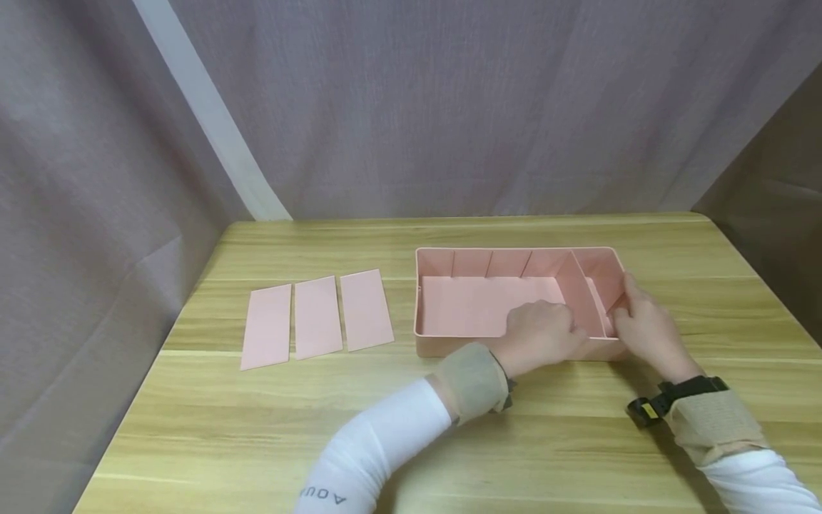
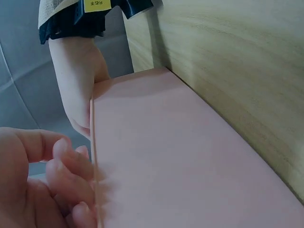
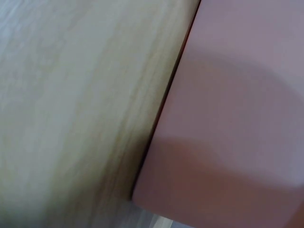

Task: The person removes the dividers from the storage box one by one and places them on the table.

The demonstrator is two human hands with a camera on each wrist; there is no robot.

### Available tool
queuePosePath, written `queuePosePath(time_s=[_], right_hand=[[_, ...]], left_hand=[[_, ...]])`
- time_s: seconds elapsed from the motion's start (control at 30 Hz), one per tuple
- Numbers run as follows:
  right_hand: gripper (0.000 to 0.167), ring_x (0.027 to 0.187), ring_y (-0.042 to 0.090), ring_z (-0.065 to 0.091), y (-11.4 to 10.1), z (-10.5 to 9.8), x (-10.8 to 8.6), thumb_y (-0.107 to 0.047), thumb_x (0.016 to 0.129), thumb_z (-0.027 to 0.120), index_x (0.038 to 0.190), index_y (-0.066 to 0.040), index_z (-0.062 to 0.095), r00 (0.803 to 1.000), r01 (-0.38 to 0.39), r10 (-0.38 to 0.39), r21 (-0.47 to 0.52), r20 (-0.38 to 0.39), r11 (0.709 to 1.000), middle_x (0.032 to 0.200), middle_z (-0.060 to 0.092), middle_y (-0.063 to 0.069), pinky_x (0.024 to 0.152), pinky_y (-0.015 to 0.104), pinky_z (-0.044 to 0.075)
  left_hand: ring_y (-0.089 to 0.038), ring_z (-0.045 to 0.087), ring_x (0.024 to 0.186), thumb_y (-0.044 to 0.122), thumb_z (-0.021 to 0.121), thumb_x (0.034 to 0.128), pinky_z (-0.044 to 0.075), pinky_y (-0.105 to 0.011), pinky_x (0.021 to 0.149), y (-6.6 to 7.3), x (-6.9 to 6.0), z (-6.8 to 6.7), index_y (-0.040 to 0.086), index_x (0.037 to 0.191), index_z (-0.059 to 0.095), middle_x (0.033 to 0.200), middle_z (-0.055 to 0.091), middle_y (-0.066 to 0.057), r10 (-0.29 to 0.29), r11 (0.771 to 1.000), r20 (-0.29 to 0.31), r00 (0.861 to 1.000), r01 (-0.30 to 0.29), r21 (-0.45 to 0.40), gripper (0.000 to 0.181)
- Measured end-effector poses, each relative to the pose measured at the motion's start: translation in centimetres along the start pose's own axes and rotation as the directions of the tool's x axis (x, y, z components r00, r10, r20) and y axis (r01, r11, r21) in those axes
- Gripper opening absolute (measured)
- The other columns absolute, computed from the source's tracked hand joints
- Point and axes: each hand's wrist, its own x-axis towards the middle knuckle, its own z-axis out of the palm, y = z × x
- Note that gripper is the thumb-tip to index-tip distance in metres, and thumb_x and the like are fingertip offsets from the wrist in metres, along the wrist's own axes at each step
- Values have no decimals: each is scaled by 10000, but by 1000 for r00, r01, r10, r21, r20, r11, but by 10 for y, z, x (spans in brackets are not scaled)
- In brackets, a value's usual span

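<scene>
A pink storage box (image 1: 501,307) stands on the table, its long side facing me. One pink divider (image 1: 581,296) crosses it from front to back near the right end. My left hand (image 1: 542,332) is bent over the front wall beside this divider. In the left wrist view its curled fingers (image 2: 69,178) reach behind the rim; the wall hides whether they pinch anything. My right hand (image 1: 648,328) grips the right end wall, thumb inside the box. In the right wrist view, the box's smooth outer wall (image 3: 232,118) fills the right part, and no fingers show.
Three flat pink panels lie side by side left of the box: a left one (image 1: 266,327), a middle one (image 1: 317,318) and a right one (image 1: 367,310). Under everything is a wood-grain table (image 1: 225,428). Grey curtains (image 1: 417,114) hang behind and along the sides.
</scene>
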Motion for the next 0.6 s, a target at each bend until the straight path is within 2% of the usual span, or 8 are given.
queuePosePath(time_s=[0.13, 0.47, 0.6], right_hand=[[593, 1070, 551, 362, 0, -1, 0, -91, 880, 332, 1376, 56, 43, 1000, 4, -4, -1, -4, 1000, 1275, 285, 396, 803, 632, 306], [585, 1084, 558, 348, -1, -1, -2, -90, 878, 339, 1370, 67, 65, 1000, 2, -3, -4, -22, 1000, 1283, 278, 388, 823, 634, 300], [585, 1095, 552, 344, -2, -2, -2, -93, 883, 337, 1372, 65, 57, 1000, 3, -3, 2, -14, 1000, 1288, 272, 389, 830, 630, 298]], left_hand=[[-81, 465, 531, 403, 436, 855, 357, -273, 457, 3, 3, 2, 226, 613, 493, 582, 492, 85, -3, 1000, -9, 1000, 3, -5, 305], [-83, 464, 550, 428, 414, 855, 350, -290, 484, 9, 13, 6, 218, 585, 499, 599, 501, 78, -63, 998, 6, 998, 63, -21, 352], [-87, 460, 532, 433, 398, 858, 349, -294, 478, 10, 13, 7, 210, 556, 469, 575, 488, 71, -66, 997, -4, 998, 66, -38, 382]])
